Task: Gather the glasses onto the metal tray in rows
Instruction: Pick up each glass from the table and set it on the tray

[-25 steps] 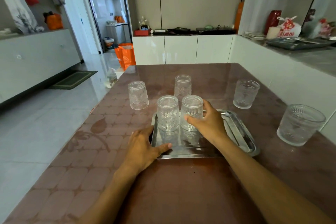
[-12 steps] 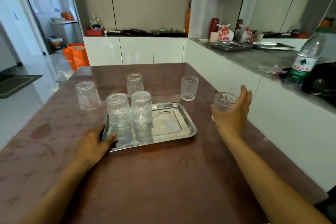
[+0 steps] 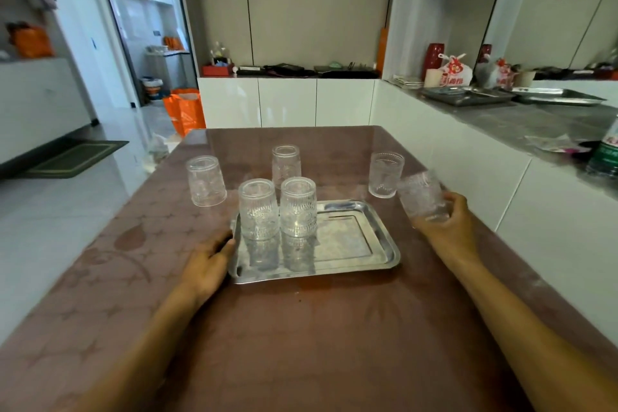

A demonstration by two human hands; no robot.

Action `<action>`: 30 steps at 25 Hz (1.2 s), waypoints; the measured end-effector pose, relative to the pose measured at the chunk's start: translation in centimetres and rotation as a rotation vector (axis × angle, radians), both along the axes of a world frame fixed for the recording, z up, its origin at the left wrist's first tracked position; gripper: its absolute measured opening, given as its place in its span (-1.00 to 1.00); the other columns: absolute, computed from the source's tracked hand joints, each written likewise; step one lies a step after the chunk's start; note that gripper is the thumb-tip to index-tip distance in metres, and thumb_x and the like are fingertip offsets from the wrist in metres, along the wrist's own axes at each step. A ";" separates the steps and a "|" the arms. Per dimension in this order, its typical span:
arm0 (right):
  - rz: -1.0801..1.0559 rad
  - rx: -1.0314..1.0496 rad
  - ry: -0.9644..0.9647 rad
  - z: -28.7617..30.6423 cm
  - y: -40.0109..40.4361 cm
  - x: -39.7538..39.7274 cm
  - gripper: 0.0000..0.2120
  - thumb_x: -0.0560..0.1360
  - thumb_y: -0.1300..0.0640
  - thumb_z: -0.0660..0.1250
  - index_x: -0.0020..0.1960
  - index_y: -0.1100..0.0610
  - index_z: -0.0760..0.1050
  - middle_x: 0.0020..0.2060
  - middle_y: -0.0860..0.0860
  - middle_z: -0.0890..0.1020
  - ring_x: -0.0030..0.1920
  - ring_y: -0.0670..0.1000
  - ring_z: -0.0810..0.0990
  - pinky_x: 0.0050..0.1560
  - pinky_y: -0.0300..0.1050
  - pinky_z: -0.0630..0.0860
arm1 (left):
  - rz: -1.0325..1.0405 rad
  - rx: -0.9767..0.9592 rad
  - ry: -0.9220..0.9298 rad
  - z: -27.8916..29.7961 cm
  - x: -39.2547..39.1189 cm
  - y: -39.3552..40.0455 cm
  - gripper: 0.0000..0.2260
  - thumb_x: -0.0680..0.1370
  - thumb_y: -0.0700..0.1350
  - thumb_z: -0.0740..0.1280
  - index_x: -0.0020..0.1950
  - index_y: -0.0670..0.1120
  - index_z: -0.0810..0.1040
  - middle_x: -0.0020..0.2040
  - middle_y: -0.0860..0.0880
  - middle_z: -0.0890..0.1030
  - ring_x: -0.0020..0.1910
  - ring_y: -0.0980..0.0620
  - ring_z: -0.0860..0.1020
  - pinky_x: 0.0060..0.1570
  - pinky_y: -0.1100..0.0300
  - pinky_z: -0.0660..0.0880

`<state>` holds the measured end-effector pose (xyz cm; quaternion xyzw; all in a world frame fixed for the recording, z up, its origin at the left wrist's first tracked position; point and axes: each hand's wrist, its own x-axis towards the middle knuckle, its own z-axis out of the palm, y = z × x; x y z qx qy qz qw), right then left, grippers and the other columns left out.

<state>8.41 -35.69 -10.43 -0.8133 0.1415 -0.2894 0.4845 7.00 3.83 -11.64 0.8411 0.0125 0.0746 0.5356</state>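
1. So the metal tray (image 3: 351, 244) sits on the brown table (image 3: 301, 344), roughly mid-table and a bit toward the near edge, long side running left to right.
2. Two ribbed glasses are on it already, both upside down, side by side along the tray's far-left corner: the left tray glass (image 3: 258, 209) and the right tray glass (image 3: 298, 207), pretty much touching each other. The rest of the tray is bare metal.
3. Left hand (image 3: 207, 264) lies flat on the table, fingers loosely together and pressed up against the tray's left edge. It's not holding anything, just resting against the rim.
4. Right hand (image 3: 446, 227) is off the tray's right edge, fingers curled around a tilted glass (image 3: 422, 197), which is lifted and leaning left. That one's blurry, so I can't tell much about its pattern.
5. Three more glasses still stand on the table itself: an upside-down one (image 3: 206, 181) toward the left edge, just beyond the tray's far-left corner; another upside-down one (image 3: 286, 165) right behind the two tray glasses; and an upright one (image 3: 385, 174) beyond the tray's far-right corner, just beside the held glass.
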 end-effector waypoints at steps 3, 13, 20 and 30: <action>0.088 -0.048 -0.089 3.4 2.3 0.5 -0.45 0.30 0.01 0.60 0.16 -0.10 0.40 0.07 -0.01 0.61 -0.12 -0.11 0.61 -0.29 -0.26 0.51 | 0.002 0.039 -0.021 -0.5 0.5 0.1 -0.76 0.65 -0.14 0.23 0.23 -0.05 0.64 0.12 -0.08 0.70 0.07 -0.11 0.66 0.20 -0.03 0.55; 0.297 -0.347 0.117 3.7 10.3 4.9 -0.62 0.34 -0.12 0.55 0.06 -0.11 0.47 0.02 -0.14 0.56 -0.17 -0.15 0.53 -0.29 -0.25 0.46 | -0.076 0.212 -0.108 -1.0 0.7 0.3 -0.68 0.64 -0.29 0.20 0.32 -0.10 0.59 0.24 -0.01 0.65 0.20 -0.03 0.60 0.17 0.20 0.47; 0.307 -0.367 0.048 1.7 11.4 6.4 -0.62 0.38 -0.10 0.53 0.04 -0.05 0.41 0.07 -0.12 0.58 -0.09 -0.02 0.61 -0.14 0.00 0.63 | -0.086 0.227 -0.104 -1.5 1.2 0.6 -0.68 0.63 -0.31 0.21 0.34 -0.14 0.58 0.27 -0.12 0.63 0.28 -0.11 0.56 0.38 -0.04 0.43; 0.548 -0.604 -0.402 -1.1 16.9 -2.2 -0.84 0.48 0.13 0.41 0.03 0.13 0.53 -0.07 0.00 0.63 -0.04 0.00 0.57 -0.05 -0.08 0.54 | 0.075 -0.083 0.064 -1.0 2.7 0.9 -0.76 0.61 -0.25 0.24 0.15 -0.04 0.64 0.06 0.00 0.70 0.08 -0.01 0.63 0.11 0.14 0.56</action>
